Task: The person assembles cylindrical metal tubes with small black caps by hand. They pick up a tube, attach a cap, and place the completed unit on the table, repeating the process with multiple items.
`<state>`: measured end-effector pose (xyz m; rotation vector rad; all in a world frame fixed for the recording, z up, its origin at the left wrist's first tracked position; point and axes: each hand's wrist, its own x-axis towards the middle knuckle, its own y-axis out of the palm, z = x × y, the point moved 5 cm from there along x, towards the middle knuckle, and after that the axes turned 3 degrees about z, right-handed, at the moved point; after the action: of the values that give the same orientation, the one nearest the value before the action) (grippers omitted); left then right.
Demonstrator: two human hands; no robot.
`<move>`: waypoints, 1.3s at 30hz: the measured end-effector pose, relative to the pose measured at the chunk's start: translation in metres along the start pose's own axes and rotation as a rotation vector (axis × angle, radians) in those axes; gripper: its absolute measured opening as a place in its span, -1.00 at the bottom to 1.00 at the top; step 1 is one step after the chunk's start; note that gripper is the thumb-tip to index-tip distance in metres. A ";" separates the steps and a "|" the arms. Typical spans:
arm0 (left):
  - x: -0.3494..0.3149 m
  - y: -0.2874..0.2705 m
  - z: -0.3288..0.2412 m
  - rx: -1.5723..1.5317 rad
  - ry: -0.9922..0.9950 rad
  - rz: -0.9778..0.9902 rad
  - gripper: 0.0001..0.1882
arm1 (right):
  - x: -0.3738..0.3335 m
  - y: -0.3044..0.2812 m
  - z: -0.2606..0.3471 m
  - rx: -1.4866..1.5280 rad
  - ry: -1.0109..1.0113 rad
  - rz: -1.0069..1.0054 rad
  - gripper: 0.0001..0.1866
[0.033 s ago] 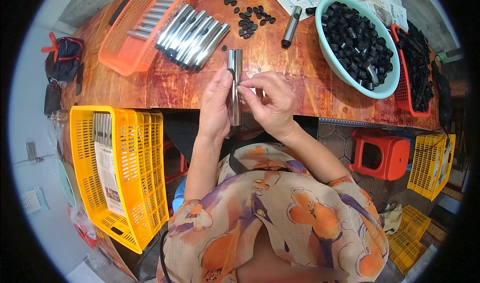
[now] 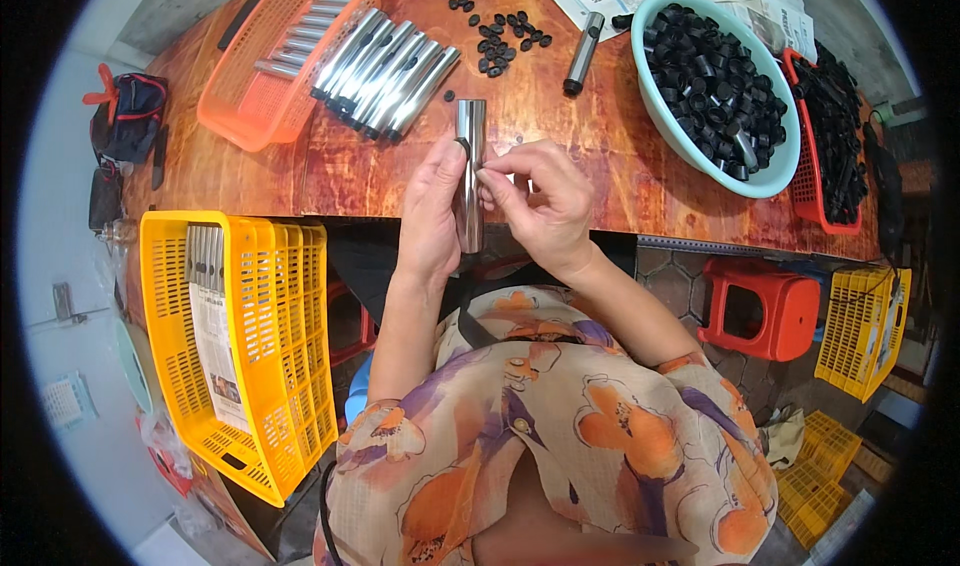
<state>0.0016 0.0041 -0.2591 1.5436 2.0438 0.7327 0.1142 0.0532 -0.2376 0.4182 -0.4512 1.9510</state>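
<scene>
A shiny metal tube [image 2: 470,198] stands lengthwise before me at the table's front edge. My left hand [image 2: 434,201] is closed round it from the left. A small black piece [image 2: 462,144] shows on the tube by my left thumb. My right hand [image 2: 540,201] has its thumb and forefinger pinched together against the tube's right side; what lies between them, if anything, is too small to make out. Beyond the tube several small black oval pieces [image 2: 497,51] are scattered. A row of metal tubes with black ends [image 2: 398,71] lies to the left.
An orange basket [image 2: 222,101] with tubes stands at the far left of the wooden table [image 2: 370,181]. At the right are a pale blue basin [image 2: 690,156] of black caps, a red basket [image 2: 802,191] of black parts and a single tube [image 2: 584,56]. A yellow crate [image 2: 290,366] stands lower left, a red stool [image 2: 790,316] lower right.
My right hand has shifted very slightly at the tube's side. Everything else looks the same.
</scene>
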 end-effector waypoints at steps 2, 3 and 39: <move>-0.002 0.001 -0.002 -0.003 -0.003 0.015 -0.74 | 0.001 -0.007 -0.001 -0.011 0.021 -0.018 -0.82; -0.002 0.002 -0.004 0.020 0.008 0.006 -0.73 | 0.006 -0.012 0.003 -0.089 -0.018 -0.029 -0.79; -0.049 -0.010 0.083 0.891 -0.202 0.110 -0.75 | -0.003 -0.021 -0.030 -0.556 0.295 0.466 -0.59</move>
<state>0.0613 -0.0348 -0.3245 2.0728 2.2522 -0.3808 0.1325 0.0733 -0.2624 -0.3581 -0.9213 2.1663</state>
